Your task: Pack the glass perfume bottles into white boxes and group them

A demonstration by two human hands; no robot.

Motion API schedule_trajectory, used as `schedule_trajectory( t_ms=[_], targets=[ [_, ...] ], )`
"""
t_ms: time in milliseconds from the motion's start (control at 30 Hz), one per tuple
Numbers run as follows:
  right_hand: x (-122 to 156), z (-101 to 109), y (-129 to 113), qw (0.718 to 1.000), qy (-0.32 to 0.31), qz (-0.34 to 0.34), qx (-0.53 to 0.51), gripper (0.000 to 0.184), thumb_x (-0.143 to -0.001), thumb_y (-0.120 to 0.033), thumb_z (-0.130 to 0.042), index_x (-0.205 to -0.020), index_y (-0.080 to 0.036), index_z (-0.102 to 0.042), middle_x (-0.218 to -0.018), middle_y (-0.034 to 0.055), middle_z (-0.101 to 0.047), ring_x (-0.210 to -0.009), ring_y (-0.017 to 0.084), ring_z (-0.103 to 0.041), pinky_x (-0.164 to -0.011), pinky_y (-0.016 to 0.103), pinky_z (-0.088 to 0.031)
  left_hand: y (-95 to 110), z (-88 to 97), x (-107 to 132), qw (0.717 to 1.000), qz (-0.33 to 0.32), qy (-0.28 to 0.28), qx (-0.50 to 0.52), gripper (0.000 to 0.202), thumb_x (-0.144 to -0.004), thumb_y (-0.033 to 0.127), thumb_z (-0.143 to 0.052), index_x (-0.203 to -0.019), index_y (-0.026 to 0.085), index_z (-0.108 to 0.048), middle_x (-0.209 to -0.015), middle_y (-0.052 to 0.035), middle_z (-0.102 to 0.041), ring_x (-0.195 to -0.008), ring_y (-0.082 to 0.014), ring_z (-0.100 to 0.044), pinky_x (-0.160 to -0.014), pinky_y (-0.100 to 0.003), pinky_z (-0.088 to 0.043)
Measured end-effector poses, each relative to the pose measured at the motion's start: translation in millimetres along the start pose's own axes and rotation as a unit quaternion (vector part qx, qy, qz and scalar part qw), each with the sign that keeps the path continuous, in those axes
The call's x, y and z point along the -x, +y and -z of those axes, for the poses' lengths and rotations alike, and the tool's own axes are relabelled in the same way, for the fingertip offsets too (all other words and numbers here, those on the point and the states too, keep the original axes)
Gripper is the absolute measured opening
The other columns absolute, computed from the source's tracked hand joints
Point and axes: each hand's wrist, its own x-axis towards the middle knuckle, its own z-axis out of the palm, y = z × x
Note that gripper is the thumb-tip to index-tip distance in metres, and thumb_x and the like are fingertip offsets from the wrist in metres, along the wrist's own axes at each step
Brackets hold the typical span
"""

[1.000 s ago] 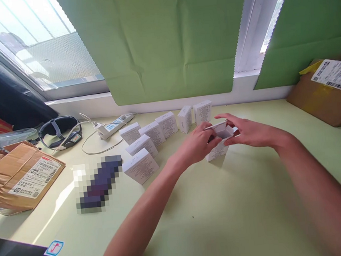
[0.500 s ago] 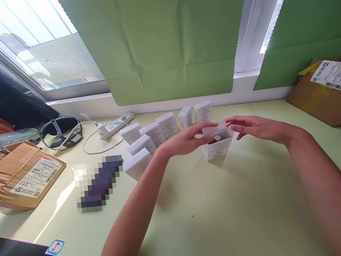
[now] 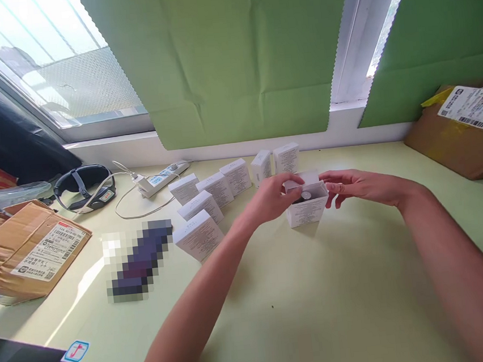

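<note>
A small white carton (image 3: pixel 305 211) stands upright on the pale green table (image 3: pixel 305 306), its top flaps open and a dark round item with a silver cap showing inside. My left hand (image 3: pixel 274 196) pinches the carton's left top flap with thumb and fingers. My right hand (image 3: pixel 353 185) is at the carton's right top edge, fingers curled against the flap. Several closed white cartons (image 3: pixel 209 198) stand in a curved row to the left and behind.
A white power strip (image 3: pixel 162 177) with cable and a black head strap (image 3: pixel 83 185) lie at the back left. A taped cardboard parcel (image 3: pixel 26 250) sits left, another cardboard box (image 3: pixel 463 131) right. A dark blurred object (image 3: pixel 140 259) lies left of centre. Green paper covers the window.
The hands drew apart from the carton top, letting its flaps stand open, then came back; now my left hand grips the left flap again and my right hand touches the right edge.
</note>
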Motion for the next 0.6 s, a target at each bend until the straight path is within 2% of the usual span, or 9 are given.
schedule_trajectory(
  t_ms=[67, 167, 300, 367, 433, 533, 600],
  targets=[
    [0, 0, -1, 1.000, -0.014, -0.004, 0.006, 0.052, -0.079, -0.057, -0.069, -0.125, -0.032, -0.066, -0.109, 0.0044, -0.071, -0.096, 0.024, -0.066, -0.085, 0.040, -0.051, 1, -5.7, -1, 0.999, 0.006, 0.037, -0.010, 0.026, -0.091, 0.042, -0.051, -0.102, 0.023, -0.065, -0.092, -0.0018, -0.069, -0.073, -0.0149, -0.059, -0.065, -0.028, -0.043],
    [-1, -1, -3, 0.999, -0.039, -0.002, 0.018, 0.052, -0.079, -0.058, -0.069, -0.123, -0.030, -0.065, -0.119, 0.0062, -0.067, -0.101, 0.025, -0.064, -0.087, 0.041, -0.051, 1, -10.1, -2, 0.998, 0.004, 0.064, -0.001, 0.024, -0.090, 0.041, -0.051, -0.094, 0.022, -0.064, -0.093, -0.0007, -0.068, -0.066, -0.0123, -0.055, -0.062, -0.027, -0.042],
    [-2, -3, -5, 0.998, -0.046, 0.001, 0.037, 0.045, -0.079, -0.053, -0.070, -0.117, -0.029, -0.066, -0.107, 0.0040, -0.069, -0.094, 0.023, -0.064, -0.087, 0.040, -0.049, 1, -6.7, -2, 0.998, 0.021, 0.066, 0.011, 0.027, -0.090, 0.044, -0.053, -0.096, 0.021, -0.065, -0.093, -0.0014, -0.066, -0.067, -0.0120, -0.055, -0.064, -0.027, -0.044],
    [-2, -4, -5, 0.998, -0.043, -0.008, 0.038, 0.041, -0.082, -0.051, -0.069, -0.116, -0.028, -0.065, -0.099, 0.0032, -0.070, -0.089, 0.021, -0.064, -0.087, 0.040, -0.049, -1, 0.5, -1, 0.998, 0.031, 0.022, 0.041, 0.032, -0.090, 0.047, -0.053, -0.106, 0.022, -0.065, -0.100, -0.0035, -0.068, -0.074, -0.0141, -0.059, -0.068, -0.028, -0.046],
    [-2, -4, -4, 0.999, -0.043, -0.015, 0.030, 0.041, -0.085, -0.048, -0.067, -0.120, -0.027, -0.063, -0.100, 0.0033, -0.070, -0.086, 0.020, -0.065, -0.087, 0.040, -0.049, -4, 10.6, 1, 0.992, 0.034, -0.060, 0.105, 0.040, -0.091, 0.049, -0.054, -0.122, 0.024, -0.061, -0.112, -0.0060, -0.068, -0.092, -0.0182, -0.063, -0.078, -0.031, -0.048],
    [-2, -6, -5, 0.998, -0.055, -0.012, 0.007, 0.046, -0.086, -0.045, -0.066, -0.128, -0.029, -0.059, -0.114, 0.0050, -0.068, -0.087, 0.020, -0.067, -0.086, 0.040, -0.051, -13, 23.7, 2, 0.966, 0.014, -0.165, 0.198, 0.051, -0.091, 0.045, -0.058, -0.138, 0.029, -0.051, -0.129, -0.0076, -0.063, -0.118, -0.0223, -0.058, -0.097, -0.038, -0.045],
    [-1, -8, -6, 0.998, -0.062, -0.009, -0.006, 0.048, -0.087, -0.046, -0.065, -0.130, -0.030, -0.057, -0.125, 0.0061, -0.064, -0.090, 0.021, -0.068, -0.084, 0.041, -0.052, -18, 26.3, 1, 0.955, -0.007, -0.187, 0.231, 0.054, -0.089, 0.041, -0.062, -0.140, 0.029, -0.049, -0.131, -0.0084, -0.062, -0.122, -0.0228, -0.056, -0.102, -0.040, -0.042]
  ],
)
